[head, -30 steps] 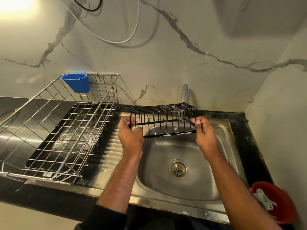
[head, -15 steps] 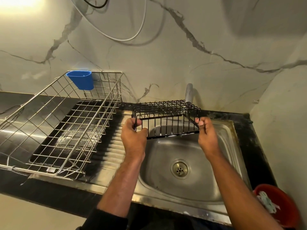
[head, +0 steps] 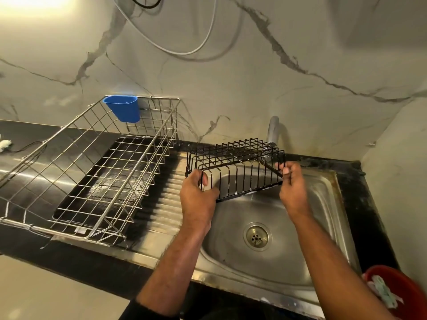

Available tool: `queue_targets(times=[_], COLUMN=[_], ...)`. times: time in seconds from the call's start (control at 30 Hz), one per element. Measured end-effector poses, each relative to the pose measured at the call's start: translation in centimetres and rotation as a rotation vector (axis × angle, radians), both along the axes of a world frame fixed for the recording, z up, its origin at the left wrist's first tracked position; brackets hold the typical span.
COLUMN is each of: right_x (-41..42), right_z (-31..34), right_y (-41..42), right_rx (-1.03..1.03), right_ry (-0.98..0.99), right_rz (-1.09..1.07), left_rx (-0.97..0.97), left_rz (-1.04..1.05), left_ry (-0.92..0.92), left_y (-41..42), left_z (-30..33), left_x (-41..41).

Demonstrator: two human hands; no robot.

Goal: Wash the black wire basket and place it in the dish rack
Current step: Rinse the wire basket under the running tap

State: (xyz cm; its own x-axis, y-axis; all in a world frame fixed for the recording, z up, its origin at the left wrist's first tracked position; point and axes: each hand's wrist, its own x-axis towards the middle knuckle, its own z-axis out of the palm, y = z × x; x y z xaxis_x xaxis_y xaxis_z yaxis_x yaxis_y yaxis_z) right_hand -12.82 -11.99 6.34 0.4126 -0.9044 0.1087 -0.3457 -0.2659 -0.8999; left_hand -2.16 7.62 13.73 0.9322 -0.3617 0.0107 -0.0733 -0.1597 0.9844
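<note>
In the head view, the black wire basket (head: 235,168) is held in the air over the steel sink (head: 323,227), tilted so that its near long side hangs lower than its far side, just in front of the tap (head: 273,130). The left hand (head: 196,199) is curled round the wires at the basket's left end, with the thumb hooked over the top rail, so this grip is closed on the basket. The right hand (head: 292,188) pinches the wires at the basket's right end between thumb and fingertips, and that grip is closed on the basket as well. Water flow from the tap cannot be told. The dish rack (head: 92,172), made of bright steel wire, stands to the left on the ribbed drainboard (head: 166,204) and the dark worktop (head: 27,144), well apart from the basket. A blue cup (head: 123,108) is hung on the rack's far rim. The drain (head: 257,236) is seen in the sink bowl below the right forearm. A red bucket (head: 402,294) with some pale scraps inside is seen at the lower right edge. A white cable (head: 184,50) is looped on the marble wall (head: 254,77) behind.
</note>
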Motion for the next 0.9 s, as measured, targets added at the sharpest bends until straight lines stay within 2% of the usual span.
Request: queue_targets(times=[0.23,0.53,0.7,0.77,0.9], right_x=[0.2,-1.8,-3.5,-4.5,-5.9], right_z=[0.1,0.8,2.3,3.2,3.6], right_y=[0.1,0.1,-0.6,-0.6,-0.9], right_rx=[0.098,0.211,0.282,0.293,0.221], right_ry=[-0.048,-0.111,-0.256,-0.287,-0.221], right_rz=[-0.022,-0.113,-0.199,-0.175,-0.07], left_rx=[-0.031,0.007,-0.019,-0.004,-0.029], left_rz=[-0.048,-0.088,-0.122,-0.119,-0.124], left_ry=[-0.007,0.148,0.256,0.321,0.364], left_y=[-0.1,-1.4,-2.5,-3.0,-3.9], left_z=[0.4,-0.2,-0.2,-0.4,-0.7], left_x=[0.3,0.3,0.0,0.2,0.9])
